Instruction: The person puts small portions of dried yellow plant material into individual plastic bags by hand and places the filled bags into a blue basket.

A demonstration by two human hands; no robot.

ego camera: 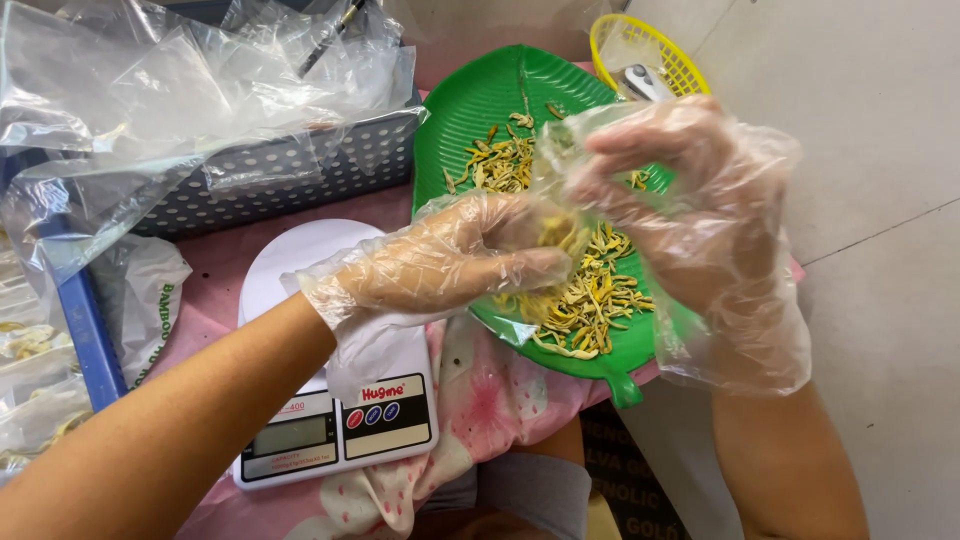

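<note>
Your left hand [470, 255], in a loose clear disposable glove, is closed in a pinch on a small clump of yellow dried strips [560, 232], fingertips bunched over the tray. Your right hand [680, 200], gloved the same way, pinches the mouth of a small clear plastic bag [565, 135] and holds it up just beside the left fingertips; the bag film is hard to tell from the glove film, so its lower edge is uncertain. The strips look light, dry and brittle: judge them as crumbling under a hard squeeze, so take them in a soft gathered pinch from above rather than by single pieces. The bag looks thin, limp and slippery against the gloves; hold it at the rim, where it folds least. The rest of the dried strips [585, 305] lie heaped on the near part of the green leaf-shaped tray [470, 110], with a thinner scatter farther back. Left of the tray sits a white digital kitchen scale [330, 420], its platter bare, on a pink floral cloth [490, 395]. Behind it, a perforated grey basket [290, 175] holds more clear bags [150, 80]. A yellow mesh basket [650, 45] stands beyond the tray. Filled bags [30, 345] lie at the far left.
</note>
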